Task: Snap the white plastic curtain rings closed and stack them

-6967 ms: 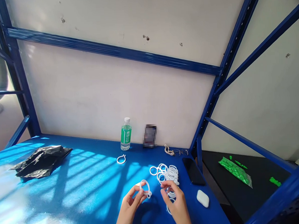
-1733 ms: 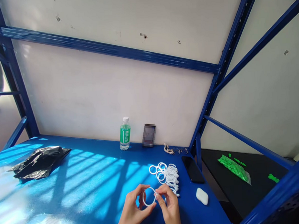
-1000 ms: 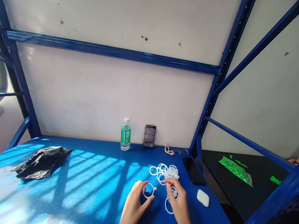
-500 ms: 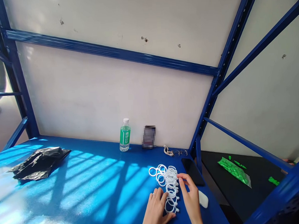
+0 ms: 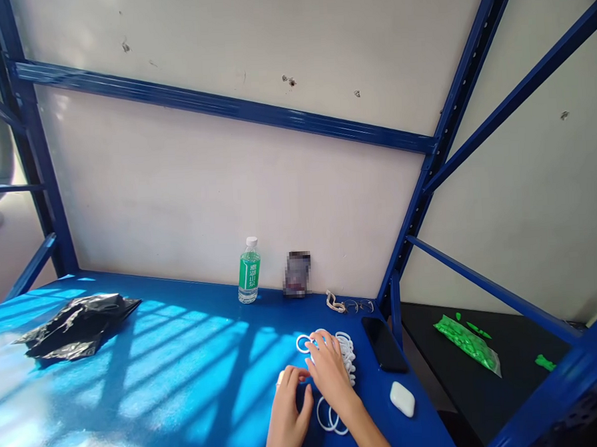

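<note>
Many white plastic rings (image 5: 348,355) lie under my right hand (image 5: 330,370), apparently straightening, grip unclear; my left hand (image 5: 287,409), fingers parted, should steady them.

A person's bare right hand (image 5: 331,368) reaches forward, palm down, fingers (image 5: 323,343) extended and slightly parted, the forearm (image 5: 372,432) slanting in from the lower right. Lower and to its left, the left hand (image 5: 289,407) turns inward, fingers bent, thumb (image 5: 306,398) standing apart from them. The two hands appear very close, though whether they touch is hard to tell.
</note>
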The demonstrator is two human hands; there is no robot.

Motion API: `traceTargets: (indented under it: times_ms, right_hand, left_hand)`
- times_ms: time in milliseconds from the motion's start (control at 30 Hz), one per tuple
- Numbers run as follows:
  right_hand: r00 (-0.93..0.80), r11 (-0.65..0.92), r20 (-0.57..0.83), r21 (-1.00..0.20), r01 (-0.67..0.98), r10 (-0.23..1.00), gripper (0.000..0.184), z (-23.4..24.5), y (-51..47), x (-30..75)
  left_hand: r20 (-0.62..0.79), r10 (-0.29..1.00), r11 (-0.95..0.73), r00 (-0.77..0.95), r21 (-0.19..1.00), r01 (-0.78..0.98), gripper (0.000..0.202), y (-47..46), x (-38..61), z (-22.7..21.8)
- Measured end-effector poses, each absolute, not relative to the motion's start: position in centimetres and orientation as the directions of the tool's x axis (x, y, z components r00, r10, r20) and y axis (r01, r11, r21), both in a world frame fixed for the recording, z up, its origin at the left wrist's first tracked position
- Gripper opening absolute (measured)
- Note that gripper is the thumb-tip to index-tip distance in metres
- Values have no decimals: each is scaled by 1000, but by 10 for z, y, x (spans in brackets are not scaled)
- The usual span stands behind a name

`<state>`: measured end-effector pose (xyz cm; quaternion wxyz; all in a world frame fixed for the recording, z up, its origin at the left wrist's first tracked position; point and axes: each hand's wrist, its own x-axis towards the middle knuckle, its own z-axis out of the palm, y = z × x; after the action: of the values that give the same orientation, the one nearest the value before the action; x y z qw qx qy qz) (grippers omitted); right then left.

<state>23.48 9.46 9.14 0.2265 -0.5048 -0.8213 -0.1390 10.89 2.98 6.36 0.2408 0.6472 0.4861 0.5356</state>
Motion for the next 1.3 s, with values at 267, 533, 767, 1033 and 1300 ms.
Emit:
traceTargets:
  times_ms: [267,533,767,1033,1300]
  right_hand:
    - [-623,631,476,168,757,621,23,84,101,220]
    - [-700,768,653,279,577,289,24,91,59,228]
    - [-383,717,644,-398,572,662,18,88,34,228]
    - [-232,73,75,-997,-14,970,59,87,29,219]
    - [-305,-38,3,-991,-129,952,71,90,28,207]
  left_hand:
    - [388,884,-295,-260,896,333,28,35,75,71]
    - [208,954,-161,-216,963,218,30,41,58,67]
    - [140,990,-139,20,989,-53,50,35,63,83]
    - [27,970,53,240,946,-320,60,39,75,64]
    - [-17,936,142,351,932,-333,60,31,84,73]
